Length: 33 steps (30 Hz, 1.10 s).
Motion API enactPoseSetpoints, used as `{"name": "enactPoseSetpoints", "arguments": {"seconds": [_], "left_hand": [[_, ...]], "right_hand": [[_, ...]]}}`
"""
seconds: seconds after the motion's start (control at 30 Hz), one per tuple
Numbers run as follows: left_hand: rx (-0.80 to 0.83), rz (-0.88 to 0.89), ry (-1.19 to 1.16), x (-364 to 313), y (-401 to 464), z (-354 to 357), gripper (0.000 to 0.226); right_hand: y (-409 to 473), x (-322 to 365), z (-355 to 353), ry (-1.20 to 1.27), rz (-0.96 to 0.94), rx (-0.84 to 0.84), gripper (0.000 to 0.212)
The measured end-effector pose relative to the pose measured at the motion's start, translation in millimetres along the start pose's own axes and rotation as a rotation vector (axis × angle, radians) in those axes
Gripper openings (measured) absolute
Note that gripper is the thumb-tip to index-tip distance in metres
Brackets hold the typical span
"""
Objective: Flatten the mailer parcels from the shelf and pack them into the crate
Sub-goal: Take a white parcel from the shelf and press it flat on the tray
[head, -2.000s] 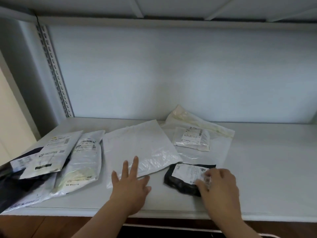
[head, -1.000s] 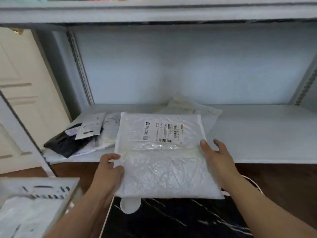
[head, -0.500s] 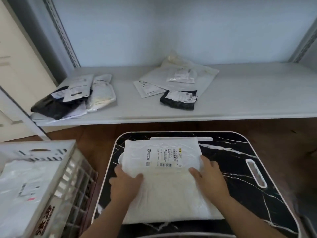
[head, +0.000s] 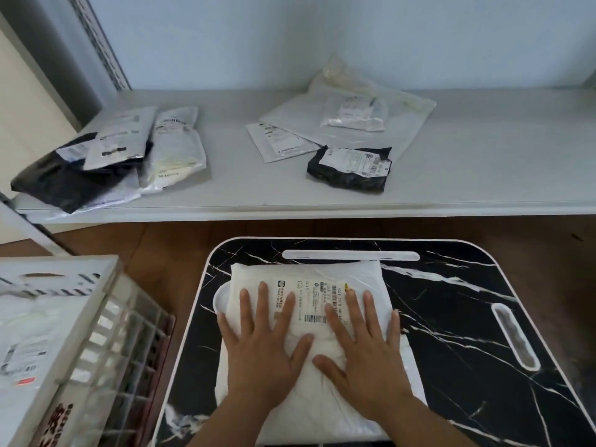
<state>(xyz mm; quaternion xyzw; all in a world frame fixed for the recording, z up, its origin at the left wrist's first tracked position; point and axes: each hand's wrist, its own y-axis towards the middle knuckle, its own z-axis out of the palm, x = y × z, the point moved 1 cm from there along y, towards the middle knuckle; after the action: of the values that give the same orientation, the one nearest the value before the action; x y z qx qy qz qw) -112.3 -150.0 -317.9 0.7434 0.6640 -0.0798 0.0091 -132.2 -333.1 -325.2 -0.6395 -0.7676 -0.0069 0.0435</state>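
White mailer parcel (head: 309,279) is laid on the black marbled tray table (head: 451,317) and pressed flat beneath left hand (head: 261,346) and right hand (head: 364,350), fingers straight and spread, nothing gripped

- White mailer parcel (head: 309,317): thin plastic film, crinkled, faintly glossy, with a matt paper label.
- Table (head: 451,317) beneath it: smooth, glossy black marble-look top with white veins.
- Crate (head: 96,317) left of the table: pale moulded plastic lattice.
- Shelf (head: 483,175) behind the table: matt grey painted metal.
- Black parcel (head: 348,175) on the shelf: wrinkled shiny plastic.
- Floor (head: 161,240): brown wood.
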Motion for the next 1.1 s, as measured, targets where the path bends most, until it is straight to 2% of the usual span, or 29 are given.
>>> {"name": "enactPoseSetpoints", "arguments": {"seconds": [0.1,0.4,0.73,1.1], "left_hand": [[-0.076,0.109,0.059,-3.5,17.1,-0.9,0.066],[-0.096,0.129,0.016,-3.7,30.8,13.0,0.065],[-0.038,0.133,0.015,-5.3,33.8,14.7,0.065],[0.086,0.102,0.074,-7.0,37.5,11.0,0.066]], "right_hand": [[19.1,-0.3,-6.4,0.008,-0.010,-0.026,0.071],[38.1,-3.4,5.1,0.018,-0.022,-0.064,0.060],[39.6,-3.3,9.8,-0.003,-0.023,-0.026,0.060],[44.7,-0.6,5.2,-0.013,0.008,0.105,0.063]]}}
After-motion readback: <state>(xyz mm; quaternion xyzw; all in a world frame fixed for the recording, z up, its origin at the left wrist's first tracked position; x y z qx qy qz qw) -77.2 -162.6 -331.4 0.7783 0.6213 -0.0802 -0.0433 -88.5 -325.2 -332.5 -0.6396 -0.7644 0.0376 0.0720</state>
